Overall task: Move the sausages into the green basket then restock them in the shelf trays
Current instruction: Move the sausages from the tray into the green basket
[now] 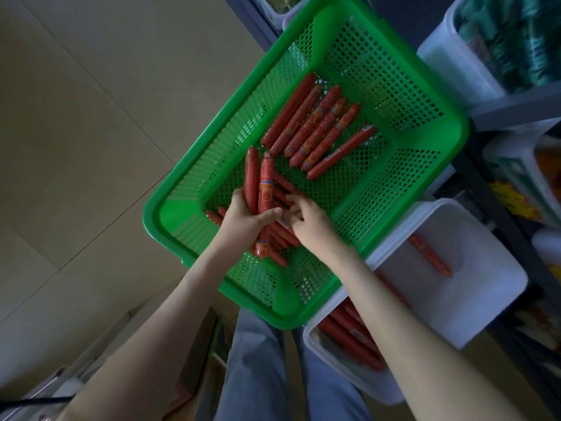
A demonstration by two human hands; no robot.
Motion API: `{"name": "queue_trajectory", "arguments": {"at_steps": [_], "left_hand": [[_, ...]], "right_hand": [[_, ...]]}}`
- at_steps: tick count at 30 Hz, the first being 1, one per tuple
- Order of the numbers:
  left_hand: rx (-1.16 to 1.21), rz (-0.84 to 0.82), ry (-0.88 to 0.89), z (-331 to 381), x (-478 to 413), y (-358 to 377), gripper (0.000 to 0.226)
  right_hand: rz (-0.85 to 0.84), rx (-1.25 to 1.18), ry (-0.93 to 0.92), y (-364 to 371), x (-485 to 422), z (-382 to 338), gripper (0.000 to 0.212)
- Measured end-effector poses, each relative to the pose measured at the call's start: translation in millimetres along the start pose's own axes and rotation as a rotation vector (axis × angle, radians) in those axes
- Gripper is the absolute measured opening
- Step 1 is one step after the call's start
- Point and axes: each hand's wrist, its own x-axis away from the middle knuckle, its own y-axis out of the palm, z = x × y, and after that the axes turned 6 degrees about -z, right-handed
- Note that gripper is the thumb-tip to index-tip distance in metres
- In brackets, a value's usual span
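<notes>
A green perforated basket (425, 123) fills the middle of the head view. Several red sausages (315, 129) lie side by side on its floor, towards the far end. My left hand (243, 220) grips a bundle of sausages (264, 189) over the basket's near end, and their tips stick up past my fingers. My right hand (309, 220) is right beside it, fingers curled on the sausages lying under the bundle. A white shelf tray (473, 299) at the lower right holds one sausage (429, 253). A second white tray (331, 357) under the basket's near corner holds several more.
Shelf uprights and translucent bins (461, 65) with packaged goods line the right side. Tiled floor (91, 132) spreads to the left. My legs in grey trousers (261, 369) stand below the basket, and a cardboard box (194, 375) sits at the lower left.
</notes>
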Motion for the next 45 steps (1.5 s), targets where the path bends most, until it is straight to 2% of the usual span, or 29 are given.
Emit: {"name": "queue_trajectory", "arguments": {"at_steps": [3, 6, 8, 11, 14, 18, 20, 23, 25, 27, 29, 31, 35, 38, 40, 42, 45], "left_hand": [[0.012, -0.034, 0.01, 3.9, -1.1, 10.6, 0.046], [0.0, -0.098, 0.026, 10.6, -0.8, 18.8, 0.046], [0.018, -0.161, 0.037, 17.4, 0.4, 21.9, 0.043], [0.049, -0.218, 0.012, 20.4, -2.7, 20.3, 0.037], [0.052, -0.21, 0.022, 22.3, -6.0, 17.7, 0.036], [0.128, -0.221, -0.008, 25.9, -8.9, 20.4, 0.043], [0.146, -0.242, -0.019, 24.7, -10.0, 20.6, 0.047], [0.148, -0.239, -0.048, 21.8, -12.1, 16.8, 0.048], [0.079, -0.228, -0.052, 20.5, -12.4, 13.5, 0.05], [0.032, -0.223, -0.065, 19.0, -11.6, 10.4, 0.05], [0.02, -0.224, -0.075, 18.1, -10.5, 8.5, 0.053], [-0.001, -0.22, -0.07, 18.5, -10.5, 7.4, 0.057], [-0.014, -0.219, -0.07, 19.0, -10.4, 8.5, 0.061], [-0.037, -0.236, -0.023, 22.1, -8.6, 13.7, 0.059], [-0.037, -0.267, 0.018, 23.7, -6.1, 18.2, 0.052], [-0.037, -0.282, 0.043, 24.9, -3.6, 19.5, 0.045], [-0.108, -0.285, 0.101, 23.0, -3.2, 10.9, 0.041]], "right_hand": [[0.027, -0.356, 0.002, -20.9, -2.9, -11.5, 0.028], [-0.046, -0.751, -0.035, -35.5, -3.4, -22.5, 0.02], [-0.088, -0.766, -0.059, -42.6, -2.3, -30.7, 0.016], [-0.029, -0.777, -0.081, -50.1, -3.2, -32.5, 0.016], [-0.014, -0.787, -0.093, -56.1, -0.5, -30.3, 0.022], [-0.023, -0.635, -0.12, -57.4, 0.4, -24.5, 0.037], [0.129, -0.604, -0.052, -61.2, -5.6, -20.0, 0.041], [0.532, -0.466, 0.116, -72.7, -20.5, -9.0, 0.045], [0.68, -0.376, 0.234, -79.9, -29.6, -2.2, 0.052], [0.641, -0.402, 0.269, -81.5, -37.9, 2.5, 0.069], [0.506, -0.333, 0.274, -78.0, -41.9, 4.4, 0.081], [0.398, -0.241, 0.264, -75.1, -41.8, 4.9, 0.08], [0.367, -0.231, 0.135, -72.7, -41.3, 7.6, 0.078], [0.401, -0.239, 0.04, -71.0, -31.2, -1.7, 0.06], [0.278, -0.332, -0.01, -65.9, -18.5, -14.9, 0.033], [0.106, -0.44, -0.042, -56.3, -6.6, -24.2, 0.022], [0.062, -0.652, -0.022, -38.8, -2.5, -25.3, 0.008]]}}
